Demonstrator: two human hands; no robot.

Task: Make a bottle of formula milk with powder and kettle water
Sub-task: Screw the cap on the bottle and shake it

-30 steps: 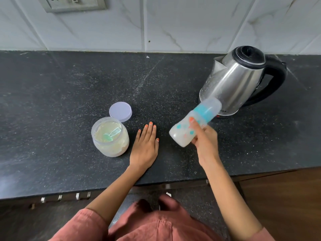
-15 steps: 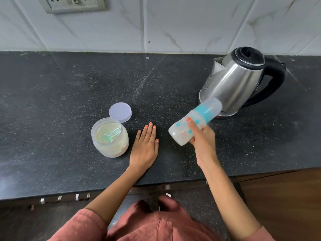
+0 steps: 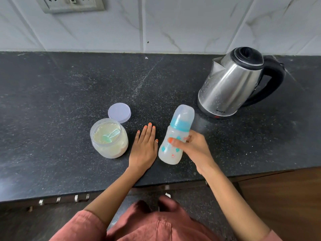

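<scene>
Bottle: baby bottle (image 3: 174, 141), translucent body with teal and red prints, teal collar, clear cap fitted; milky white contents inside. Held nearly upright, cap tipped slightly away from the person, over the front part of the counter between the two hands.
Right hand: right hand (image 3: 195, 148) wrapped around the bottle's mid-body, thumb across the front, fingers behind; grip closed on the bottle.
Left hand: left hand (image 3: 144, 146) lying palm-down and flat on the counter, fingers extended, grasping nothing; just beside the bottle's base, whether touching cannot be told.
Powder jar: clear jar (image 3: 109, 138) standing open to the left of the left hand, filled with pale powder; a teal scoop (image 3: 111, 136) lies in the powder.
Jar lid: pale lilac lid (image 3: 119, 112) flat on the counter directly behind the jar.
Kettle: steel kettle (image 3: 232, 84) with black lid and handle, upright at the right rear, spout facing left, well apart from the jar.
Surface: black speckled stone counter (image 3: 52, 87), pale smears in the centre.
Room: white marble-pattern wall tiles (image 3: 191, 23) behind; socket plate (image 3: 69, 4) at upper left; wooden cabinet front (image 3: 286, 197) below the counter edge at right.
</scene>
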